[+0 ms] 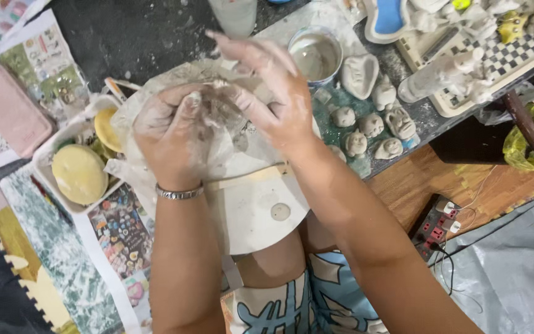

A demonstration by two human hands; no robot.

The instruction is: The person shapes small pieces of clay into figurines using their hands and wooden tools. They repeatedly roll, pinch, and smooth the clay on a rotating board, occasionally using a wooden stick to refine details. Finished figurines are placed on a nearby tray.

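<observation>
While both hands meet over the white board (248, 210), the left hand (171, 133) is curled narrow around a lump of grey clay (217, 108), fingers folded in, thumb side pressing the lump. Right hand (273, 93) sits just beside it, touching the same clay from the far side, fingers spread fairly wide and slightly bent, tips caked in pale slip. Clay is mostly hidden between the two hands, held above the board's far edge, over a crumpled plastic sheet (131, 117). A metal bracelet (179, 193) is on the left wrist. The board rests on the person's lap, with a small flat clay disc (280, 211) lying on it near the right forearm.

Left of the hands: a white tray (47, 151) with two yellow sponges (80, 173) in it. A pink phone (10, 111) lies further left on printed paper. Beyond the right hand: a round cup (316, 55) of cloudy water, then a group of small clay heads (372, 127) on the dark tabletop, well apart from the hands. A checkered tray (514, 49) with more pale figures sits at the far right. A power strip (434, 226) with plugs lies on the wood floor near the right elbow. A blue-and-white patterned garment (298, 303) shows below the board.
</observation>
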